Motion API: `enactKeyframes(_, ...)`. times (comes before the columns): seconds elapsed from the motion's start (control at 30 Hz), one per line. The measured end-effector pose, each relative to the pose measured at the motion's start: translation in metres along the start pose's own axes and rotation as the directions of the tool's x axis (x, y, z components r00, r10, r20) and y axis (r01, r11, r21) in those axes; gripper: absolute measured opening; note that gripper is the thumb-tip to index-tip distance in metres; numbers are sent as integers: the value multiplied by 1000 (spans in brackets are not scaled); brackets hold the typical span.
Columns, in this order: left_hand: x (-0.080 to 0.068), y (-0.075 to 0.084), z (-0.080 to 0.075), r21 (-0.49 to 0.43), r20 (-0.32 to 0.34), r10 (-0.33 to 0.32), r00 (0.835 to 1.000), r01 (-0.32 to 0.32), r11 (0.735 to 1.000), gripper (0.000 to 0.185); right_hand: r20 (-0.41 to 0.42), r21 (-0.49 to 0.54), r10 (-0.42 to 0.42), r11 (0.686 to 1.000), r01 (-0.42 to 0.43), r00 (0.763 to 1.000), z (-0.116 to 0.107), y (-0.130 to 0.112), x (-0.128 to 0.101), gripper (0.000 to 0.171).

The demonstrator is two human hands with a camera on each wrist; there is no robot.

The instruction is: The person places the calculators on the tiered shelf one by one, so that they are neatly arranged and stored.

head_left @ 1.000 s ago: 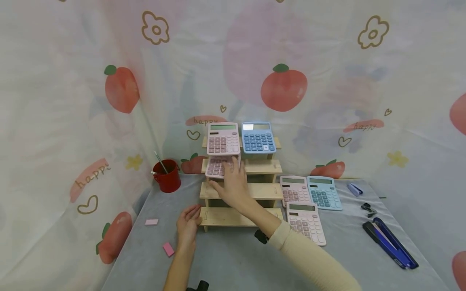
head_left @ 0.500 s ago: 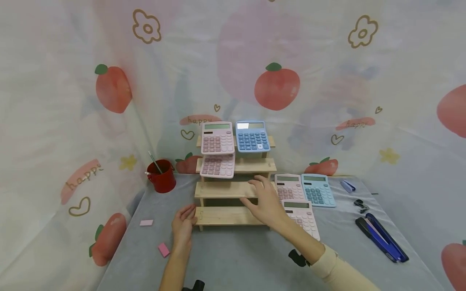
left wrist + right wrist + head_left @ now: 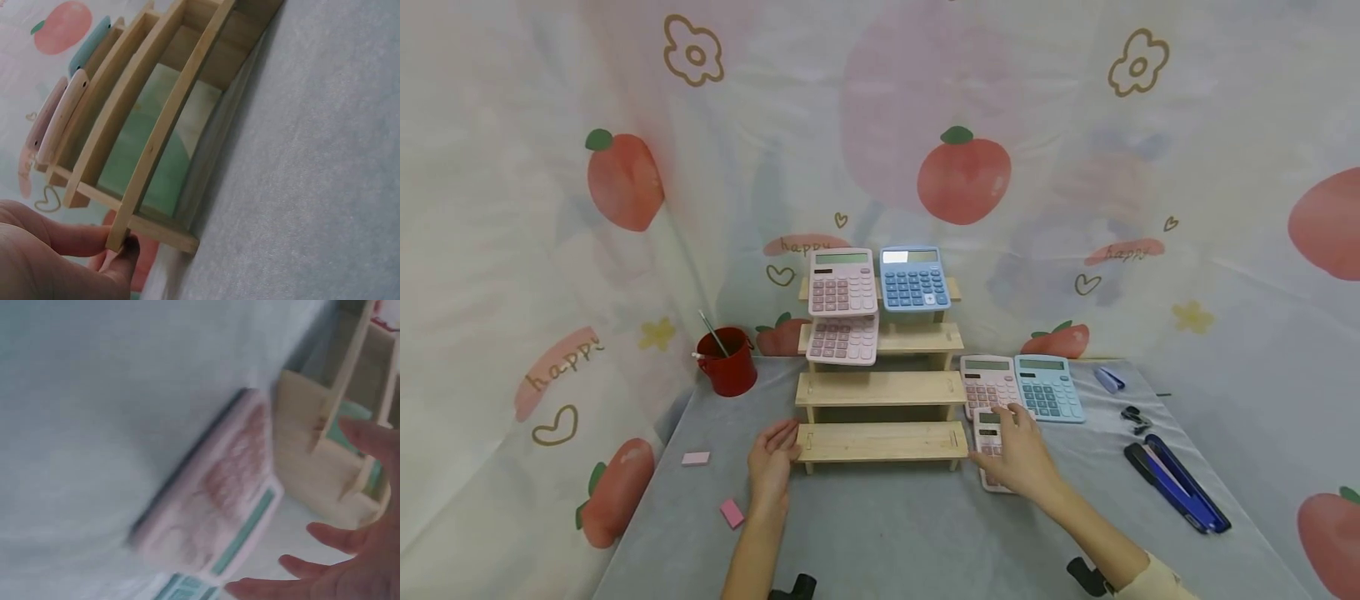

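Note:
My left hand pinches the left end of the lowest board of a stepped wooden display rack, thumb and finger on its edge in the left wrist view. My right hand is over the front pink calculator, fingers spread and holding nothing, covering part of it in the head view. In the right wrist view the fingers stand apart from that calculator, which lies face up. On the rack, a pink calculator and a blue calculator lean on the top step, with another pink calculator one step below.
Behind the right hand lie a pink calculator and a light blue calculator. Farther right are a blue stapler, black clips and a small blue object. A red bucket and pink erasers are at left.
My right hand has moved from the pink calculator on the second step, down and right past the rack, to the front pink calculator on the table. My left hand keeps its hold on the rack.

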State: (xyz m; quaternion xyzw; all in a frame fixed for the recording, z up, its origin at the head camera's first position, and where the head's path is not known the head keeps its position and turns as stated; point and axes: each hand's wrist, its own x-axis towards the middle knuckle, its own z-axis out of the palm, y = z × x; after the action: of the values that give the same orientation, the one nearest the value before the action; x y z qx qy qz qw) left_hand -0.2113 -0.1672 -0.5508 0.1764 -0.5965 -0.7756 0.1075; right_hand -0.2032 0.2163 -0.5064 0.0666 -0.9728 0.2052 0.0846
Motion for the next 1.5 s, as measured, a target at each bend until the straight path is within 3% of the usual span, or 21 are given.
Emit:
enactKeyframes(0.13, -1, 1, -1, 6, 3, -7, 1000, 7, 1000, 56, 78, -16, 70, 997, -69, 994, 5, 15, -9, 106)
enactKeyframes(0.3, -1, 1, -1, 6, 2, -16, 1000, 16, 1000, 55, 121, -28, 98, 995, -95, 988, 18, 28, -14, 120)
enactKeyframes(0.53, -1, 1, -1, -4, 7, -6, 1000, 6, 1000, 56, 111, -45, 137, 990, -133, 984, 30, 33, -14, 123)
enactKeyframes(0.8, -1, 0, -1, -10, 4, 0, 1000, 0, 1000, 55, 83, -25, 162, 987, -161, 983, 29, 31, -13, 121)
enactKeyframes(1.0, -1, -1, 0, -13, 2, 1, 1000, -1, 1000, 54, 84, 30, 157, 987, -160, 984, 18, 28, -16, 121)
enactKeyframes(1.5, -4, 3, 0, -1, 6, 5, 1000, -5, 1000, 53, -83, 105, 63, 993, -54, 995, -47, -3, -2, 113)
